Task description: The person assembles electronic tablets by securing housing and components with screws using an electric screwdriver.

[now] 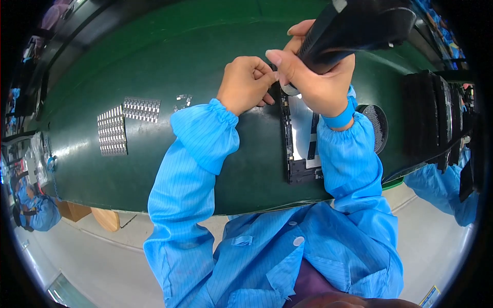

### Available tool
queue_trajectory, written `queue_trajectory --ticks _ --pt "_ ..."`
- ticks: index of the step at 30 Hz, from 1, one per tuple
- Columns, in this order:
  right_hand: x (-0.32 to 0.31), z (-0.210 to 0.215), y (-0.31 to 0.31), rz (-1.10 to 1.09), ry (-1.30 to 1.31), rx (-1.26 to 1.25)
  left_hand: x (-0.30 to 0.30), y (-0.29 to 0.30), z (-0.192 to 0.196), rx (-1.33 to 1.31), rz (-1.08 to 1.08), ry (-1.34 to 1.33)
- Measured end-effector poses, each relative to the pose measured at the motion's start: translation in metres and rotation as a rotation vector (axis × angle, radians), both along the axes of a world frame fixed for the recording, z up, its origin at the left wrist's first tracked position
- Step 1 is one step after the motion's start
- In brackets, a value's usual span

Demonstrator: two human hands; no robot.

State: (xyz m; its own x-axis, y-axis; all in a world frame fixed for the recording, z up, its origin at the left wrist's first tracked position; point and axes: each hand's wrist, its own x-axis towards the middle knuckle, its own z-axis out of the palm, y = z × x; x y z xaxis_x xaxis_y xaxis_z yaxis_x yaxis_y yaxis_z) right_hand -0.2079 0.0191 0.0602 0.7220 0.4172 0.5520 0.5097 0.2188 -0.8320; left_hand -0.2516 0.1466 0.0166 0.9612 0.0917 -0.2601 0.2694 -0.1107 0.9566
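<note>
My right hand [326, 82] is wrapped round a thick black electric screwdriver [357, 31], which leans over the top end of a flat, tablet-like device. The device [300, 123] has a black frame and a silver plate inside. My left hand [249, 84] is pinched beside the tool's lower end, at the device's upper left corner. Whatever lies between its fingertips is too small or hidden to name. The driver's tip is hidden behind my fingers. My right forearm covers part of the device's right side.
Two panels of small metal-and-black parts [111, 132] lie on the green table [179, 179] at left, near a few loose pieces [183, 101]. A round black dish [379, 128] with a grainy grey surface sits right of my forearm. Black stacked slabs [423, 115] stand at far right.
</note>
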Motion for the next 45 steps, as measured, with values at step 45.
queue_trajectory --ticks 45 --pt "-0.004 0.007 -0.018 0.088 -0.038 0.01 0.005 0.001 -0.006 0.031 -0.047 -0.025"
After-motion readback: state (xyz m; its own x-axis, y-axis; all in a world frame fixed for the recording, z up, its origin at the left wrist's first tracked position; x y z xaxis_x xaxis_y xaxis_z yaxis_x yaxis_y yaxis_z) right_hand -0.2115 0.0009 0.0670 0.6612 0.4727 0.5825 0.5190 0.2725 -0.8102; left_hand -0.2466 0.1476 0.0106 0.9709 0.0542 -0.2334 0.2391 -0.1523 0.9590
